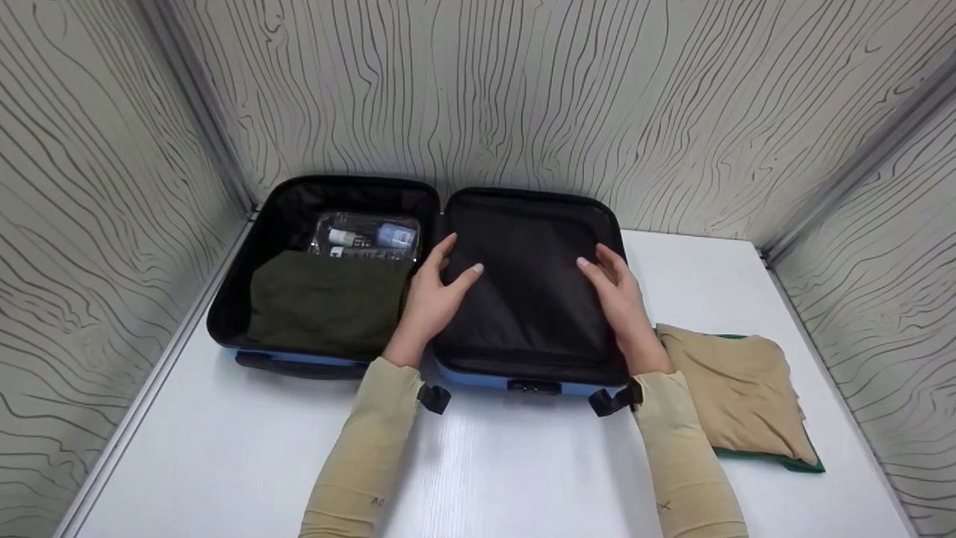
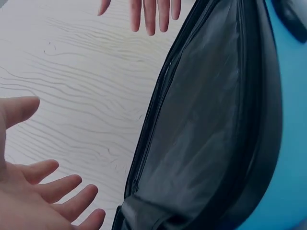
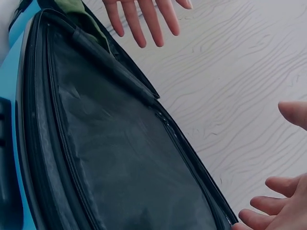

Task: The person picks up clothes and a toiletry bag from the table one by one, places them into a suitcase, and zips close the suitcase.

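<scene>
A blue suitcase lies spread flat, its black-lined right half (image 1: 530, 291) beneath both hands. My left hand (image 1: 435, 295) hovers over that half's left side, thumb and fingers spread with nothing between them. Over the right side my right hand (image 1: 621, 302) faces it, likewise spread and holding nothing. In the left wrist view the left hand's fingers (image 2: 72, 191) are apart from the suitcase. Inside the left half (image 1: 276, 217) lie a folded dark green garment (image 1: 328, 299) and a clear pouch (image 1: 366, 233) with small bottles.
To the right, a folded tan garment (image 1: 736, 388) rests on a green piece of cloth (image 1: 805, 466) on the white table (image 1: 508, 463). Wood-patterned panels (image 1: 523, 90) stand close behind the suitcase and along both sides.
</scene>
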{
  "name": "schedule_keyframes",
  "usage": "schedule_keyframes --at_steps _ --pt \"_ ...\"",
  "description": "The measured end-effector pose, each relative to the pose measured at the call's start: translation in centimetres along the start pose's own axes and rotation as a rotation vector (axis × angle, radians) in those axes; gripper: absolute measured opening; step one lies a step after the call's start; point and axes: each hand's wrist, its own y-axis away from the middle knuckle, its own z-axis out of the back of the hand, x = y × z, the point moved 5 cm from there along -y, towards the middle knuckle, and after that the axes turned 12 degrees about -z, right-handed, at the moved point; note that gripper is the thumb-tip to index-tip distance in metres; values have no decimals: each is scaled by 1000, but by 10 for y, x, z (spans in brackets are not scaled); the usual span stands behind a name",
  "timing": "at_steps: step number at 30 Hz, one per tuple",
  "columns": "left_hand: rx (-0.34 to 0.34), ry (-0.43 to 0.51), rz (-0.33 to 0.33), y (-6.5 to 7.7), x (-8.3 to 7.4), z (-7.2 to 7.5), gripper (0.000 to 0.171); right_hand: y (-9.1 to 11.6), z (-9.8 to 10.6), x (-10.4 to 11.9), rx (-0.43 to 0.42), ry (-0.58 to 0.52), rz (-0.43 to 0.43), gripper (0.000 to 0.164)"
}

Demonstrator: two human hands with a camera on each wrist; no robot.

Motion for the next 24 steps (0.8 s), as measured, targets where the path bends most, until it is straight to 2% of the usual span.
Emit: schedule_keyframes --at_steps 11,17,24 --pt "32 38 -4 7 -5 -37 69 11 36 -9 -54 -26 -13 76" --pt "54 92 -26 12 -15 -62 67 15 58 -14 -100 -45 -27 76" --pt "91 148 -16 20 -25 -94 64 19 82 -19 -152 -80 -67 76"
